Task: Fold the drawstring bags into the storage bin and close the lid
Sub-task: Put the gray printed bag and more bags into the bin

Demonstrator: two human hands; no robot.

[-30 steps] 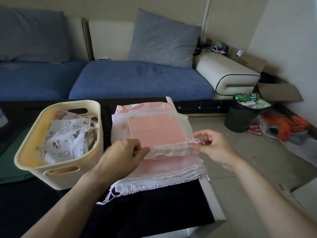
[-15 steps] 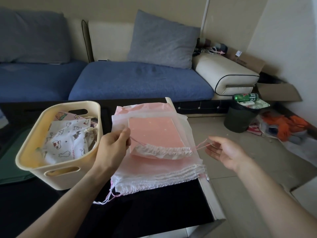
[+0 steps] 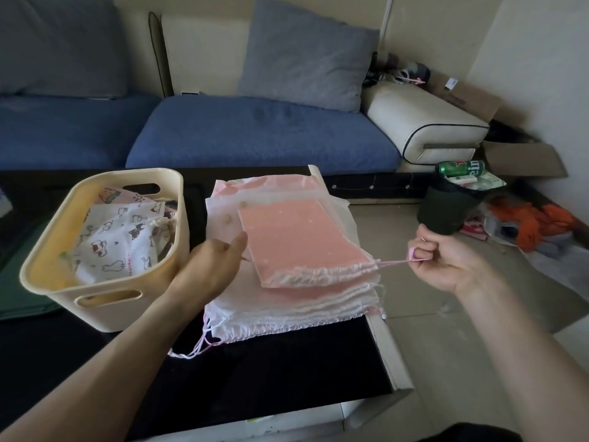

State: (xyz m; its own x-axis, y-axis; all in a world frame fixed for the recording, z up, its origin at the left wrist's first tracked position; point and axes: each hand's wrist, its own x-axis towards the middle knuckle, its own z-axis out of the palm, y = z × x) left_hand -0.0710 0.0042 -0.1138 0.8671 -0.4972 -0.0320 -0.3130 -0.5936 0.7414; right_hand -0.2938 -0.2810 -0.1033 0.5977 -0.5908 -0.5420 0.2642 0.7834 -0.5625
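A pink drawstring bag [image 3: 296, 237] lies on top of a stack of pink and white drawstring bags [image 3: 287, 309] on the dark table. Its ruffled mouth faces me and is gathered. My right hand [image 3: 446, 260] grips the bag's pink cord [image 3: 393, 263] in a fist and holds it taut out to the right. My left hand [image 3: 210, 266] is at the bag's left edge, fingers curled, pinching the short cord end there. The cream storage bin [image 3: 105, 303] stands left of the stack with several printed bags [image 3: 118, 244] inside.
The table's white right edge [image 3: 387, 355] runs close beside the stack, with tiled floor beyond. A dark waste bin [image 3: 446, 208] holding a green can stands on the floor to the right. A blue sofa [image 3: 255, 135] runs behind the table.
My right hand has closed into a fist on the cord and drawn it taut to the right. My left hand has dropped lower along the bag's left edge. The bag's mouth is spread wider.
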